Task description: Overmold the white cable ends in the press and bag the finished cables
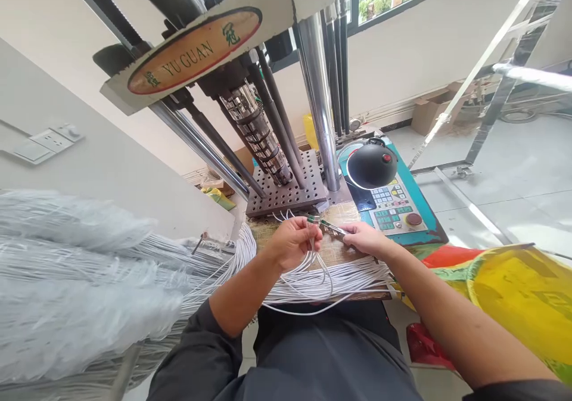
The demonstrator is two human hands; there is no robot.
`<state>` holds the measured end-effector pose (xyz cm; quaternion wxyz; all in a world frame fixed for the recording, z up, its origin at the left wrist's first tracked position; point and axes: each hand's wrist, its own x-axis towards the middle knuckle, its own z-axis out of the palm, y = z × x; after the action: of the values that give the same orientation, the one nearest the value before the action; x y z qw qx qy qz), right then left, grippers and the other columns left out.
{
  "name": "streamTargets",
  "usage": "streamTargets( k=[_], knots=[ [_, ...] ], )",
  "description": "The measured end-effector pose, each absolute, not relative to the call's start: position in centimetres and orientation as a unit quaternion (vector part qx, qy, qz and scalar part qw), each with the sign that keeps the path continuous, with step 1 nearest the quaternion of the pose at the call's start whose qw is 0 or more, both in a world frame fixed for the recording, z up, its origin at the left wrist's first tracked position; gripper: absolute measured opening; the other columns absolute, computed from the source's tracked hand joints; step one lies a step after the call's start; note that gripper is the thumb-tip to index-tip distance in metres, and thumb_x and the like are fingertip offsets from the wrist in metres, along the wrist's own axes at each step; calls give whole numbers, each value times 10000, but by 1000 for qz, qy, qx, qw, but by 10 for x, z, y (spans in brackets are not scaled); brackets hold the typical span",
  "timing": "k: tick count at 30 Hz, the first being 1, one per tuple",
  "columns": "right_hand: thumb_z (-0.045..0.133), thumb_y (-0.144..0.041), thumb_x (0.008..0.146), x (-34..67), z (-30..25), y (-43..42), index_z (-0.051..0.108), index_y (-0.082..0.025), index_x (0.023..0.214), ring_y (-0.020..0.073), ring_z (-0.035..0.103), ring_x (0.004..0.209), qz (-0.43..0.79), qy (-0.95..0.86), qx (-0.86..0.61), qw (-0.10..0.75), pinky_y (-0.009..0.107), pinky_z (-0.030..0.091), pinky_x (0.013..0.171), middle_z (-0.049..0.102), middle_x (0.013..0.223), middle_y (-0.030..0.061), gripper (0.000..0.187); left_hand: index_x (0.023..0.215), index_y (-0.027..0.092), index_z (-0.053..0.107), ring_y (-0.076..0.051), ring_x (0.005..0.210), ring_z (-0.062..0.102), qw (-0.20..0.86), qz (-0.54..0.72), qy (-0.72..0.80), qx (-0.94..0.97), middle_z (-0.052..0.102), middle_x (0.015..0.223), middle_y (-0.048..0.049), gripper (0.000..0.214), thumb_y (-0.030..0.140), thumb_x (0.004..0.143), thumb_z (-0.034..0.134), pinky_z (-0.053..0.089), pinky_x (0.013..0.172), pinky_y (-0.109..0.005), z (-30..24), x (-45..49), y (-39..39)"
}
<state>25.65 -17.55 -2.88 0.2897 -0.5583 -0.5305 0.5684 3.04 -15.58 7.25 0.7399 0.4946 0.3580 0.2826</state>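
My left hand is closed around a few thin white cables whose ends stick up between its fingers. My right hand pinches a small metal connector piece that reaches toward the left hand. Both hands hover over a worn wooden board in front of a vertical press machine. More white cables lie in a bundle across the board's near edge and over my lap.
A thick heap of white cables fills the left. A perforated metal plate sits under the press columns. A teal control panel with a red button and a black lamp head stand on the right. A yellow bag is at the right.
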Motion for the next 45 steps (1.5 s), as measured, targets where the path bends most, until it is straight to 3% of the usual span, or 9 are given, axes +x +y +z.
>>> streamTargets(
  k=[3,7,11,17,27,34,45],
  knots=[
    [537,-204,649,256,-27,-175,741,-212,993,61,299,397,579,-515,-568,276,224,169,399,463,524,-73,400,838,177,672,-182,767,643,557,367,392,634,694,829,-66,264,416,801,778,527,791,-336,70,24,-164],
    [535,-210,645,256,-31,-175,732,-199,1018,53,290,393,580,-508,-569,288,223,151,390,490,554,-61,421,917,221,700,-249,1071,616,364,270,376,808,706,1068,-123,110,293,898,618,451,1038,-407,27,28,-166],
    [531,-254,665,256,-39,-174,713,-180,905,54,271,408,588,-498,-558,307,212,156,385,474,552,-54,311,977,180,677,-247,1068,618,263,219,347,873,698,1067,-153,205,150,912,486,458,1019,-419,-25,33,-160],
    [562,-301,708,257,-45,-174,716,-179,1027,56,309,447,589,-508,-542,318,191,220,403,512,610,-47,375,859,164,628,-219,860,631,151,235,306,910,680,874,-106,137,95,885,513,512,827,-345,-62,39,-151],
    [630,-305,703,259,-36,-178,740,-221,1114,98,449,496,535,-558,-566,288,201,359,437,603,632,-38,433,766,172,582,-179,788,593,149,226,329,905,644,803,-68,204,185,961,525,470,749,-290,-61,45,-153],
    [700,-372,721,262,-36,-176,762,-232,1108,172,631,741,481,-616,-555,284,245,506,656,728,855,-30,416,714,176,539,-155,730,555,161,226,339,899,609,755,-46,256,205,968,526,429,701,-268,-60,43,-151],
    [720,-387,741,257,-32,-177,757,-240,1170,244,689,970,483,-607,-562,287,293,536,855,773,1010,-17,456,673,177,519,-143,695,528,173,204,368,891,581,731,-27,272,189,939,576,391,660,-266,-52,47,-149]
  ],
)
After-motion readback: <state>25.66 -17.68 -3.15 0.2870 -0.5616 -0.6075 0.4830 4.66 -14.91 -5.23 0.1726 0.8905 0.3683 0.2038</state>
